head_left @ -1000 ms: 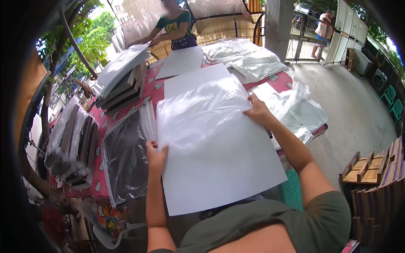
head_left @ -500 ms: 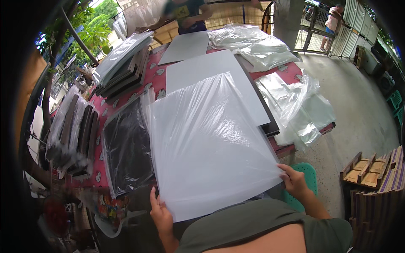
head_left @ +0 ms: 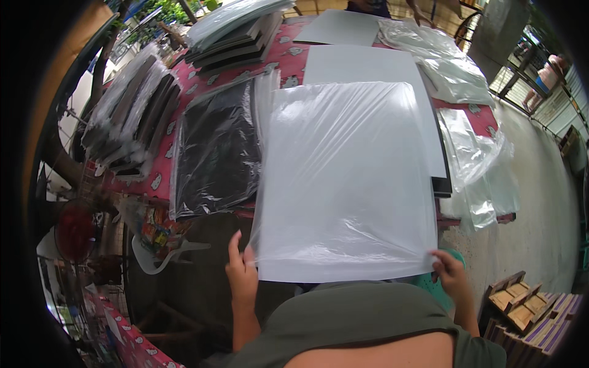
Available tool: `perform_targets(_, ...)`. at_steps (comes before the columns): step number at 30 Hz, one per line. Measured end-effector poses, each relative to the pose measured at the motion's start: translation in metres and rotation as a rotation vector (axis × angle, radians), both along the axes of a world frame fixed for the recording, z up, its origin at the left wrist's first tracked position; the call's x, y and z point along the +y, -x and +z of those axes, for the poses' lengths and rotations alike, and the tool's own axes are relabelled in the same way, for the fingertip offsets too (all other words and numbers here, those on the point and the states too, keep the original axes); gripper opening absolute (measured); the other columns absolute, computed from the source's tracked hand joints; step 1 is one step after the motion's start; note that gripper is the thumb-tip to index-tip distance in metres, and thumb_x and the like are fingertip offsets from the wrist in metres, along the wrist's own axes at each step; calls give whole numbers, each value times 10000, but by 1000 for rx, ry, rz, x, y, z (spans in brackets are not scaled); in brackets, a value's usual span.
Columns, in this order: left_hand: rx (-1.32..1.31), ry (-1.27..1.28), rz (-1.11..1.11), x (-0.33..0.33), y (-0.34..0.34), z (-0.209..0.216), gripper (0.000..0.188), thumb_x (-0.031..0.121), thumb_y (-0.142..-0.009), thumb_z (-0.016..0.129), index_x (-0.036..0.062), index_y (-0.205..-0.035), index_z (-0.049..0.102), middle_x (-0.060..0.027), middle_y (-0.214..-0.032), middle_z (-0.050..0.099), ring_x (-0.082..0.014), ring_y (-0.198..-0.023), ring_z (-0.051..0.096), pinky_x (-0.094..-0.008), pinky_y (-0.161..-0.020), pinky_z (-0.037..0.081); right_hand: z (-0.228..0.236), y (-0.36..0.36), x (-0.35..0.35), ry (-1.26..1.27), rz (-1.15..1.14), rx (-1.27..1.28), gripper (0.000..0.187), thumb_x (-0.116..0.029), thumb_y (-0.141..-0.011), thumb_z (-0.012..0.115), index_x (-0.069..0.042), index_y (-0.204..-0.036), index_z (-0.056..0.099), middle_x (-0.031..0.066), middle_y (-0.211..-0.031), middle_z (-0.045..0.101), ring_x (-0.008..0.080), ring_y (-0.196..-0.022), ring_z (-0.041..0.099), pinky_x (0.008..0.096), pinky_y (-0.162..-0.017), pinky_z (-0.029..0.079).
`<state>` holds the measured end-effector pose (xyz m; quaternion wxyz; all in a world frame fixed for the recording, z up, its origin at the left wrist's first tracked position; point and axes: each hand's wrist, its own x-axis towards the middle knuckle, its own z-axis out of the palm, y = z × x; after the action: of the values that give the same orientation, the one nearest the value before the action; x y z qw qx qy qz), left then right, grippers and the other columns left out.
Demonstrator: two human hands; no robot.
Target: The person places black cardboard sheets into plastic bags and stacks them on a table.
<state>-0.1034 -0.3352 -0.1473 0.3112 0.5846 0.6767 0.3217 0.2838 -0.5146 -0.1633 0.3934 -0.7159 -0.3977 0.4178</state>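
Note:
A pale rectangular board inside a clear plastic bag (head_left: pixel 346 184) lies flat in front of me, its near end reaching past the table edge toward my body. My right hand (head_left: pixel 451 273) pinches the bag at its near right corner. At the near left corner, my left hand (head_left: pixel 243 276) has its index finger stretched upward and its thumb apart, touching the bag's edge. Wrinkles run across the film at the far end and near the right corner. Beneath the bagged board, a larger pale board (head_left: pixel 362 64) with a dark edge sticks out beyond it.
Dark bagged panels (head_left: pixel 215 147) lie on the left of the red patterned tablecloth (head_left: pixel 162 165). Farther left stand wrapped dark pieces (head_left: pixel 132 113); behind is a board stack (head_left: pixel 239 40). Loose plastic bags (head_left: pixel 478 165) lie right. Wooden pieces (head_left: pixel 521 300) are stacked low right. Another person (head_left: pixel 371 7) is opposite.
My view has shifted, so the table sits higher and farther right in it. The bag's film looks smoother along the near left side. Both hands remain at the near corners.

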Motion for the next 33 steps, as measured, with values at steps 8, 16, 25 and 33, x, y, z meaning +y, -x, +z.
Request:
perform_targets(8,-207,-634,694,62,29,-40,218,0,-782,435,-47,-876,626,-131,-954,609,-240,-896,559,-342,-879,397,-26,76,112,-419,438,-509,404,-9,-697,634,-70,-1090,559,129,-771,564,274,-632,564,330,-557,461)
perform_targets(16,179,-685,859,226,212,-68,259,-3,-679,409,-2,-801,637,-142,-884,617,-258,-823,559,-359,-811,421,-81,244,335,-368,615,-356,133,-75,-759,506,33,-826,545,196,-694,556,348,-673,578,409,-590,464)
perform_targets(25,312,-288,883,263,273,-166,283,148,-793,418,-21,-940,591,-170,-984,560,-303,-902,531,-405,-857,412,-79,240,285,-308,630,-296,302,-190,-754,585,-17,-1000,558,197,-802,597,346,-779,587,429,-658,463)
perform_targets(33,95,-998,237,253,72,-67,332,217,-850,363,-17,-941,581,-200,-1137,473,-338,-1026,481,-436,-879,411,-17,-103,116,58,-445,-1317,492,-10,-681,524,-135,-1157,512,119,-1111,489,292,-1010,463,432,-798,409)
